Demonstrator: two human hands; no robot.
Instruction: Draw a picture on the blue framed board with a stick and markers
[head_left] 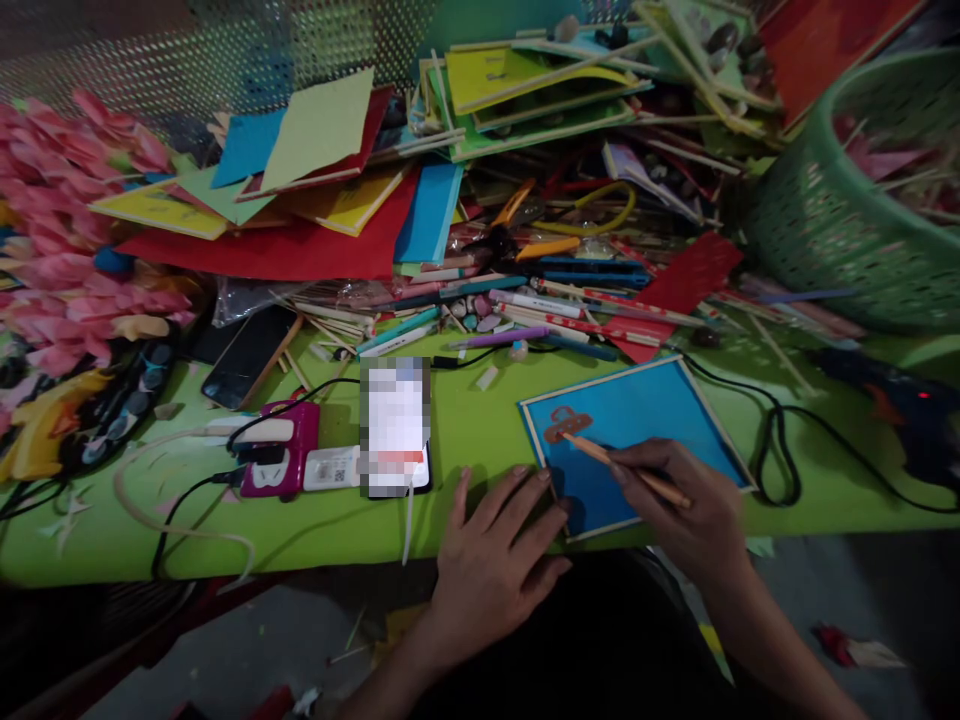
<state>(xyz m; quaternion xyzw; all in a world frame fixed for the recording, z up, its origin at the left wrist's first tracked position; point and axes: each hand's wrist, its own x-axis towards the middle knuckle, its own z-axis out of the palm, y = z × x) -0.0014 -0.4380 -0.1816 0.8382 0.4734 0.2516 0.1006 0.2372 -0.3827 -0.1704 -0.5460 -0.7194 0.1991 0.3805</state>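
Our right hand (694, 510) has its fingers clamped on a pencil (592, 450), tip on the brown sketch (562, 422) near the far-left corner of the blue card (652, 410). The card lies flat on the green worktop (480, 420), at the front edge. Our left hand (495, 560) lies flat with its fingers apart, tips touching the card's left edge; phone (395, 425) just left of it, glue gun (900, 400) well off right.
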